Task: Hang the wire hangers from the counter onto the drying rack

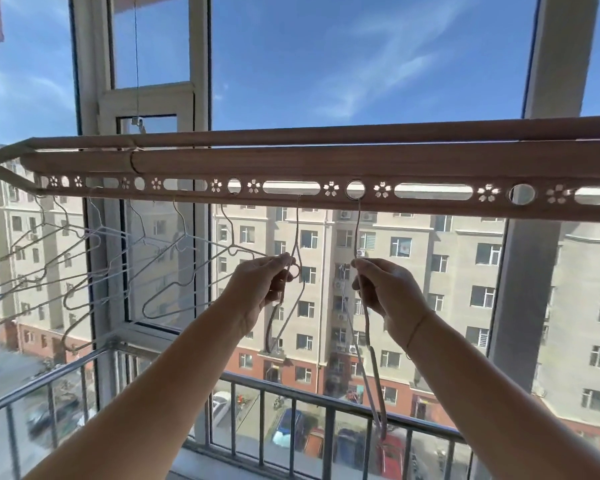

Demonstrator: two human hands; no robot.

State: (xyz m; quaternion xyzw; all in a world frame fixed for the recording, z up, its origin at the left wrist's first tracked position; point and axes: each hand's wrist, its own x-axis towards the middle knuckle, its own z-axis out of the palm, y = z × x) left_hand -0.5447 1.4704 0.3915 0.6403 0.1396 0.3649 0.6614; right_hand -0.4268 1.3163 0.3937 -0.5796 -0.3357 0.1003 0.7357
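Both hands are up at the drying rack [326,161]: the left hand [260,289] pinches one wire hanger [297,230] just below its neck, hook in a long slot. The right hand [390,292] curls its fingers round a second hanger [358,230], hooked through the neighbouring round hole. Hung hangers [99,233] crowd the left end, while to the right the open holes [522,194] carry nothing.

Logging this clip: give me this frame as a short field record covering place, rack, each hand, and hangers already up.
place: glazed balcony, apartment blocks outside
rack: drying rack, its lower bar pierced with slots and holes
left hand: pinches left hanger near its neck; hook at oblong slot
right hand: pinches right hanger near its neck; hook at round hole
already up: several hung hangers further left
counter: not in view
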